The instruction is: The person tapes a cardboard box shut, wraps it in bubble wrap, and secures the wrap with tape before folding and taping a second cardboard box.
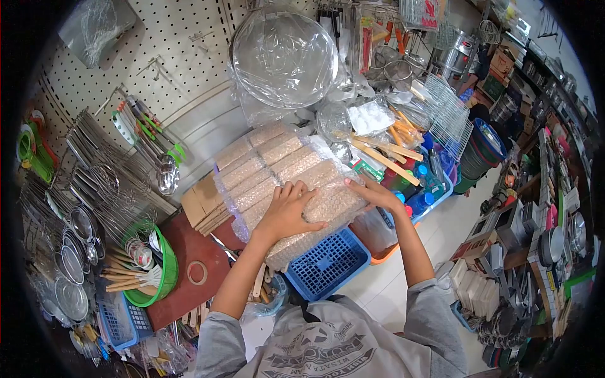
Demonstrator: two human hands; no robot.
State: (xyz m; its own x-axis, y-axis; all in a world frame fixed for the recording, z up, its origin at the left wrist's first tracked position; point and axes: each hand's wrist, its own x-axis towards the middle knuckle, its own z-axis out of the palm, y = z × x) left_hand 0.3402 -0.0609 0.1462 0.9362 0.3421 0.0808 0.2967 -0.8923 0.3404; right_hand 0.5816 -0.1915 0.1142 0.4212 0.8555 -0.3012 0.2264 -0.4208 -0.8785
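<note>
A wide bundle of several brown boxes in clear bubble wrap (271,167) lies tilted in front of me. My left hand (287,211) rests on top of it, fingers spread and thumb out to the right. At the bundle's right edge, my right hand (376,194) pinches the bubble wrap; some of its fingers are hidden. Under the near edge sits a blue plastic basket (328,264). Flattened cardboard (205,201) sticks out at the left of the bundle.
To the left, a green basket (167,271) of wooden-handled tools and a tape roll (196,273) sit on a dark red surface (179,236). Ladles (167,173) and strainers hang on pegboard. Bottles (421,201), wooden sticks and wire racks (444,113) crowd the right. Stocked shelves line the far right.
</note>
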